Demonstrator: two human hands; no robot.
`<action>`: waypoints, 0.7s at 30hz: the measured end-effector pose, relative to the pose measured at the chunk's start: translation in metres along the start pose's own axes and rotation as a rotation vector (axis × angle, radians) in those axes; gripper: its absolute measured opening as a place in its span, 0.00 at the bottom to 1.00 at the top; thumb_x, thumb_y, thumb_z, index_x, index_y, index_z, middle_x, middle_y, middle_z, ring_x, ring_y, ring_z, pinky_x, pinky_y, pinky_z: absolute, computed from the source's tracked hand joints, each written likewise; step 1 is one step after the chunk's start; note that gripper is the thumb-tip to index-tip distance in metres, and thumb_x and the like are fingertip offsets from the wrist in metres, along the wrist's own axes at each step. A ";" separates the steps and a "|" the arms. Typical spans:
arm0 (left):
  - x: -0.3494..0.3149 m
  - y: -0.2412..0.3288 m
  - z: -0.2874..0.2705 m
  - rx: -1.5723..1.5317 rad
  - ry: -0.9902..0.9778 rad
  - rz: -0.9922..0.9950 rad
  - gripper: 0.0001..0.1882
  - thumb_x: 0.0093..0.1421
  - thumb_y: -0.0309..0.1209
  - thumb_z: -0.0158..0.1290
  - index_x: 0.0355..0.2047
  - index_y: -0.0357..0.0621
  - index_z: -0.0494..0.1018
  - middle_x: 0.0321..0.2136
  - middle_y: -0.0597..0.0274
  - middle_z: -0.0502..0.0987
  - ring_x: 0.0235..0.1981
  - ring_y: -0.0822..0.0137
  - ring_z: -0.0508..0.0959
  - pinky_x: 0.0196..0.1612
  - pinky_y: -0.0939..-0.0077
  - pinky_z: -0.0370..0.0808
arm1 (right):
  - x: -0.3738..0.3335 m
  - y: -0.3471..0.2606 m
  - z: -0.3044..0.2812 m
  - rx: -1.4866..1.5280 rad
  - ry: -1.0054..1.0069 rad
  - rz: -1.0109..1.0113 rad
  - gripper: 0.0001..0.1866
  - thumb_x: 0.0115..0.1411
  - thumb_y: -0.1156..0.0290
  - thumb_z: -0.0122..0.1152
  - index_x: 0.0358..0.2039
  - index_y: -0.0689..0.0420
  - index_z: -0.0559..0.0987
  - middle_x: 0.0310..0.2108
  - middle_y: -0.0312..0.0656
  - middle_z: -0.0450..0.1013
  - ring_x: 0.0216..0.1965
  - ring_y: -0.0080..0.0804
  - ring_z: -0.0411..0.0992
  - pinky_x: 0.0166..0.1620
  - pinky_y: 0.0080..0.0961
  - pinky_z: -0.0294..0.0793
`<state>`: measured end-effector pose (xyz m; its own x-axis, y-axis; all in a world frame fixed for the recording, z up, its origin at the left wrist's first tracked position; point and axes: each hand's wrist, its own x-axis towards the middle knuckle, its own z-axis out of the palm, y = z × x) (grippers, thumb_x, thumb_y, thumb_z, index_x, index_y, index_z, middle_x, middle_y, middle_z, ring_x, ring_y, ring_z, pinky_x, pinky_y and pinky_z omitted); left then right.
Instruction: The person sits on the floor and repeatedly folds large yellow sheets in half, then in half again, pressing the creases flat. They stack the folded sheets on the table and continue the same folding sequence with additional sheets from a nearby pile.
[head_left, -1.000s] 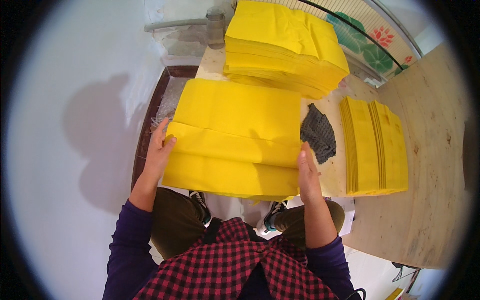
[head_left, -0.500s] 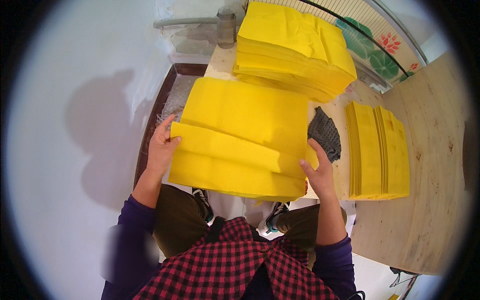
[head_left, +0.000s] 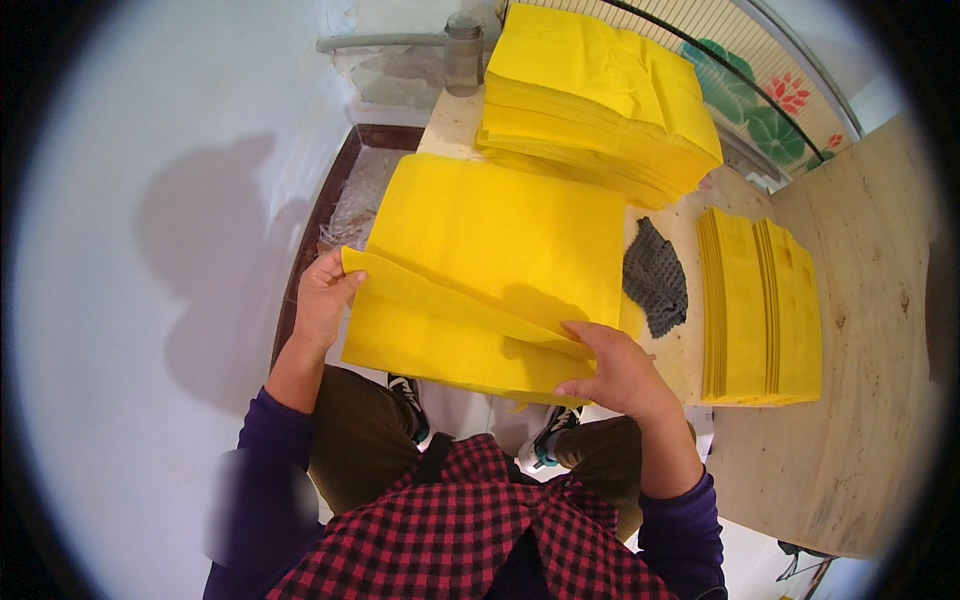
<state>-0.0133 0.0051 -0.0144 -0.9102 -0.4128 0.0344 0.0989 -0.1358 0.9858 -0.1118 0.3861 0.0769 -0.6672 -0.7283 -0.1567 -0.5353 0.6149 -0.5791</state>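
In front of me lies a yellow fabric sheet [head_left: 500, 215], the top one of a pile at the table's near edge. Its near part is folded over into a flap [head_left: 450, 290] running across the width. At the flap's left corner, my left hand [head_left: 325, 300] pinches the fabric between thumb and fingers. My right hand [head_left: 620, 370] rests over the near right corner with thumb and fingers apart, fingertips at the flap's right end. Some of its fingers are hidden behind one another.
A tall yellow fabric stack [head_left: 600, 100] stands at the back, and folded yellow pieces [head_left: 760, 310] line up on the right beside a wooden panel [head_left: 860, 350]. A dark grey knitted cloth [head_left: 655, 280] lies between. A lidded clear jar [head_left: 463, 55] stands at the back left.
My right hand has moved left and nearer, from the sheet's right edge onto its near right corner. My left fingers have closed on the flap's corner. The flap's crease has shifted nearer at right.
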 end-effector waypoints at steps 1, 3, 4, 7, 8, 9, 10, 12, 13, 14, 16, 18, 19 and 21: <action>0.000 0.000 0.000 0.007 0.006 0.000 0.11 0.59 0.17 0.50 0.42 0.38 0.75 0.37 0.65 0.80 0.38 0.75 0.77 0.46 0.80 0.72 | -0.002 0.005 0.001 -0.041 0.012 0.015 0.34 0.44 0.61 0.73 0.53 0.59 0.73 0.47 0.56 0.73 0.50 0.53 0.70 0.54 0.36 0.69; 0.001 0.000 -0.001 0.002 0.012 -0.004 0.10 0.59 0.17 0.51 0.41 0.38 0.75 0.37 0.65 0.80 0.38 0.75 0.77 0.45 0.80 0.72 | -0.005 0.017 0.002 -0.075 0.047 0.057 0.29 0.47 0.65 0.71 0.50 0.59 0.75 0.43 0.55 0.75 0.47 0.52 0.72 0.51 0.37 0.71; 0.001 0.000 -0.001 -0.008 0.013 -0.009 0.10 0.58 0.16 0.51 0.40 0.38 0.75 0.36 0.65 0.80 0.38 0.75 0.78 0.45 0.79 0.72 | -0.008 0.024 0.001 -0.066 0.070 0.084 0.26 0.48 0.67 0.70 0.48 0.59 0.76 0.42 0.54 0.75 0.46 0.50 0.73 0.49 0.37 0.72; 0.000 -0.002 -0.003 -0.040 0.018 -0.019 0.10 0.58 0.16 0.51 0.40 0.38 0.76 0.36 0.64 0.80 0.37 0.74 0.78 0.44 0.79 0.72 | -0.011 0.041 0.004 0.202 0.123 0.209 0.18 0.53 0.71 0.66 0.45 0.61 0.78 0.37 0.50 0.77 0.40 0.41 0.76 0.43 0.33 0.74; 0.001 -0.003 -0.003 -0.064 0.009 -0.012 0.10 0.58 0.16 0.51 0.40 0.37 0.76 0.36 0.64 0.80 0.36 0.74 0.78 0.44 0.79 0.72 | -0.012 0.045 0.005 0.341 0.117 0.343 0.16 0.55 0.72 0.65 0.44 0.62 0.78 0.36 0.48 0.77 0.38 0.38 0.76 0.41 0.31 0.75; 0.002 -0.004 -0.003 -0.054 0.018 -0.027 0.10 0.58 0.16 0.51 0.40 0.37 0.76 0.36 0.64 0.80 0.36 0.74 0.78 0.43 0.79 0.72 | -0.012 0.048 0.005 0.392 0.171 0.290 0.14 0.56 0.73 0.63 0.43 0.63 0.78 0.35 0.46 0.77 0.37 0.34 0.76 0.41 0.28 0.74; 0.003 -0.004 -0.004 -0.056 0.017 -0.031 0.10 0.58 0.17 0.51 0.39 0.37 0.76 0.36 0.63 0.80 0.36 0.74 0.78 0.43 0.79 0.72 | -0.010 0.051 0.006 0.452 0.203 0.321 0.13 0.58 0.73 0.62 0.43 0.64 0.78 0.35 0.44 0.77 0.36 0.30 0.76 0.40 0.25 0.74; 0.005 -0.006 -0.003 -0.059 0.028 -0.036 0.09 0.59 0.17 0.51 0.40 0.37 0.76 0.36 0.63 0.80 0.36 0.74 0.78 0.43 0.80 0.72 | -0.005 0.053 0.008 0.550 0.275 0.339 0.11 0.60 0.74 0.60 0.42 0.65 0.77 0.34 0.41 0.77 0.35 0.25 0.75 0.39 0.21 0.73; 0.006 -0.006 -0.002 -0.060 0.039 -0.036 0.09 0.59 0.17 0.51 0.40 0.37 0.76 0.36 0.63 0.80 0.36 0.74 0.78 0.43 0.80 0.72 | 0.000 0.054 0.010 0.588 0.316 0.326 0.11 0.60 0.75 0.60 0.42 0.65 0.77 0.33 0.40 0.77 0.35 0.23 0.75 0.39 0.20 0.73; 0.007 -0.007 -0.002 -0.060 0.050 -0.037 0.09 0.59 0.17 0.51 0.40 0.37 0.76 0.36 0.63 0.80 0.36 0.74 0.78 0.43 0.80 0.72 | 0.004 0.055 0.012 0.650 0.349 0.328 0.10 0.61 0.75 0.59 0.42 0.66 0.77 0.33 0.39 0.76 0.35 0.21 0.75 0.39 0.18 0.73; 0.008 -0.007 0.000 -0.060 0.042 -0.035 0.09 0.59 0.17 0.51 0.40 0.36 0.75 0.36 0.63 0.80 0.36 0.74 0.78 0.43 0.80 0.72 | 0.012 0.057 0.016 0.732 0.408 0.307 0.10 0.61 0.76 0.58 0.42 0.66 0.75 0.34 0.38 0.76 0.36 0.20 0.74 0.41 0.18 0.72; 0.010 -0.008 0.002 -0.055 0.049 -0.043 0.09 0.60 0.18 0.51 0.41 0.36 0.75 0.36 0.62 0.80 0.36 0.75 0.78 0.43 0.80 0.72 | 0.021 0.060 0.019 0.797 0.474 0.298 0.10 0.62 0.76 0.58 0.42 0.66 0.74 0.35 0.37 0.76 0.37 0.20 0.73 0.41 0.18 0.72; 0.010 -0.008 0.003 -0.049 0.060 -0.053 0.09 0.60 0.18 0.51 0.41 0.36 0.75 0.36 0.62 0.80 0.35 0.75 0.78 0.43 0.80 0.72 | 0.026 0.062 0.020 0.810 0.515 0.292 0.10 0.62 0.76 0.57 0.43 0.65 0.73 0.35 0.37 0.76 0.37 0.20 0.73 0.41 0.18 0.72; 0.012 -0.009 0.004 -0.033 0.077 -0.072 0.10 0.60 0.18 0.50 0.41 0.36 0.75 0.36 0.62 0.80 0.35 0.75 0.78 0.43 0.80 0.73 | 0.036 0.066 0.022 0.788 0.584 0.295 0.10 0.62 0.77 0.57 0.44 0.65 0.71 0.35 0.37 0.76 0.36 0.21 0.74 0.40 0.18 0.72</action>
<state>-0.0269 0.0048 -0.0219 -0.8818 -0.4690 -0.0500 0.0488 -0.1962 0.9793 -0.1595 0.3939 0.0150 -0.9782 -0.1891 -0.0858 0.0432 0.2191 -0.9748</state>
